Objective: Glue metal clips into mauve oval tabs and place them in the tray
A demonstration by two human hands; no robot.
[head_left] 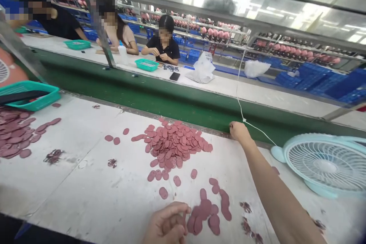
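My left hand is low in the middle, fingers curled round a thin dark red piece seen edge-on between thumb and fingertips. Just right of it lies a small loose group of flat red oval pieces. My right arm reaches forward, and my right hand is over the table's far edge beside the green belt; its fingers are folded, and anything inside them is hidden. A large heap of the same oval pieces lies left of my right hand, with single pieces scattered in front.
A light blue fan stands at the right, its white cord running up past my right hand. At the left are a teal basket and another heap. Beyond the green belt, several people sit at a bench.
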